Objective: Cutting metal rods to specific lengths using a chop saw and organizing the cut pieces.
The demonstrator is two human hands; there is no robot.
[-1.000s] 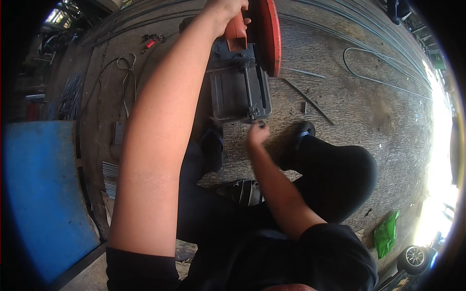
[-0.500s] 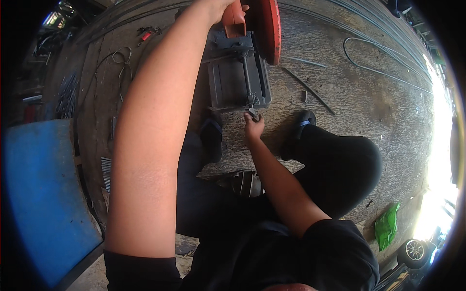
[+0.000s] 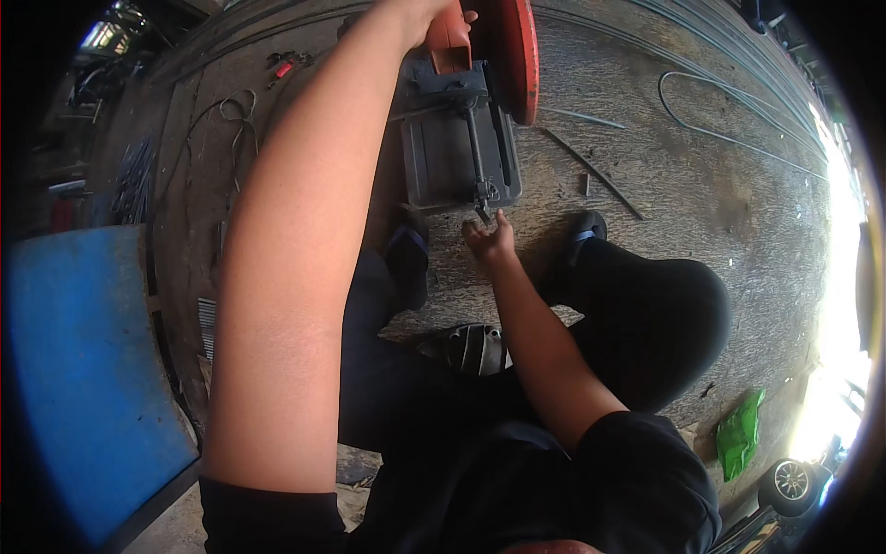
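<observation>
An abrasive cut-off saw with a red-orange blade guard [image 3: 517,65] stands in front of me on its dark metal base [image 3: 434,166]. My left hand [image 3: 426,17] reaches far forward and is closed around the saw's orange handle [image 3: 450,42]; the top edge of the picture cuts off part of it. A screw rod [image 3: 477,148] runs along the base toward me and ends in a small crank [image 3: 483,214]. Just below this crank is my right hand [image 3: 492,242], thumb and fingers apart, with nothing visible in it.
A thin dark bar [image 3: 595,175] and a short metal piece [image 3: 585,185] lie right of the saw. Long rods [image 3: 711,55] stretch across the far right floor. A blue panel [image 3: 88,369] is at left, a green bag [image 3: 740,434] at lower right. My sandalled feet flank the base's near end.
My right hand has let go of the crank and drawn slightly back and to the right, its fingers spreading. The left hand stays on the saw handle. The whole view shifts a little.
</observation>
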